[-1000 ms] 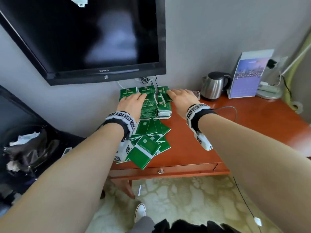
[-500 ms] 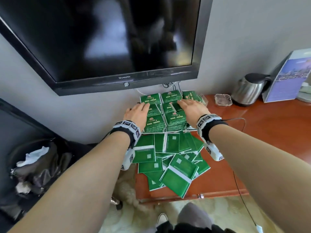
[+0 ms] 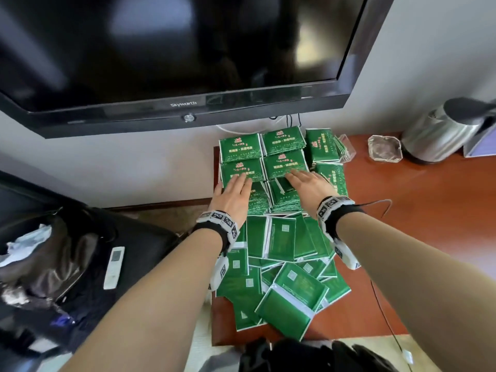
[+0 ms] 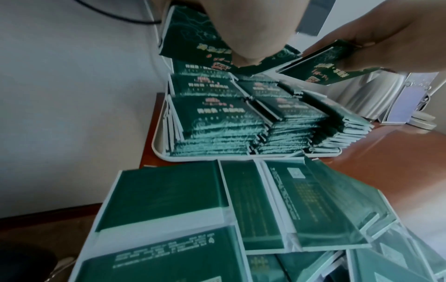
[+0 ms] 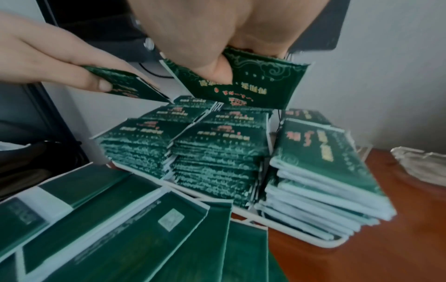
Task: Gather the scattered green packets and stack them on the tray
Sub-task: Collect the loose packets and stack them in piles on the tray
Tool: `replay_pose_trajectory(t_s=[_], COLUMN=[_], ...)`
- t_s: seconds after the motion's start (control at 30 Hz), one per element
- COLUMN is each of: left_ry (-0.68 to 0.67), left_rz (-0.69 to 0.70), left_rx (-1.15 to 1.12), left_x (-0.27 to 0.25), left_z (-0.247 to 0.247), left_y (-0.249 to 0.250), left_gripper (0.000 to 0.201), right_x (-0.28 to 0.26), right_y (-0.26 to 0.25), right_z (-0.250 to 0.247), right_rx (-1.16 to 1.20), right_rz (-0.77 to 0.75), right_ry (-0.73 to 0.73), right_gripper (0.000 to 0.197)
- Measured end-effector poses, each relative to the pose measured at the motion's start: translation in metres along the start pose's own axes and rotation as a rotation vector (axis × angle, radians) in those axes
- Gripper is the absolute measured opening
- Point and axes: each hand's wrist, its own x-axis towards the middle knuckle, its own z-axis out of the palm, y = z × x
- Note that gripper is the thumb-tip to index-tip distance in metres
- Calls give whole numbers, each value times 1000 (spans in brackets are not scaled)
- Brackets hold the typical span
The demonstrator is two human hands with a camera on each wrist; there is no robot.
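Note:
Several piles of green packets stand in rows on a white tray at the desk's back left corner. My left hand lies over the near left pile, and in the left wrist view its thumb pinches one green packet. My right hand lies over the near middle pile and pinches another green packet between thumb and fingers. Scattered packets lie face down in a loose heap in front of the tray, under my wrists.
A black TV hangs on the wall just above the tray. A glass ashtray and a steel kettle stand to the right on the wooden desk. A dark chair with a remote is on the left.
Both hands have come in from the sides of the piles and now lie over the near row, each with a packet. The head view has closed in on the tray.

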Motion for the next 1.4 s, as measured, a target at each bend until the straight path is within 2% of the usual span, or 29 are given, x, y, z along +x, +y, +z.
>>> replay_pose_trajectory(t_s=[0.2,0.33,0.5,0.73,0.83,1.0,1.2,1.4], left_ry=[-22,-8,2,-22,0,24,35,11], left_rz=[-11,-10,20,54,54,69,67,49], left_rx=[29,9,33,80,87,107,92,100], left_x=[19,22,24,30,31,32,29,24], left_z=[26,40,47,51,54,57,56,52], left_y=[1,2,-4,-13,-13,-9,-8,-15], left_gripper=[83,84,72,75,76,82,89,109], right_x=[23,26,27,33,34,32,32,28], right_y=[1,5,3,2,2,6,6,2], right_z=[25,38,47,52,57,61,61,55], right_rx=[-68,-69,-57,-62,-35,-27,-69,-97], right_rz=[-53,-54,-51,-76,-69,-76,-73,-67], right_ry=[-87,-43,-37,-18,3,39,45,11], right_gripper=[82,83,85,89,85,80,86,100])
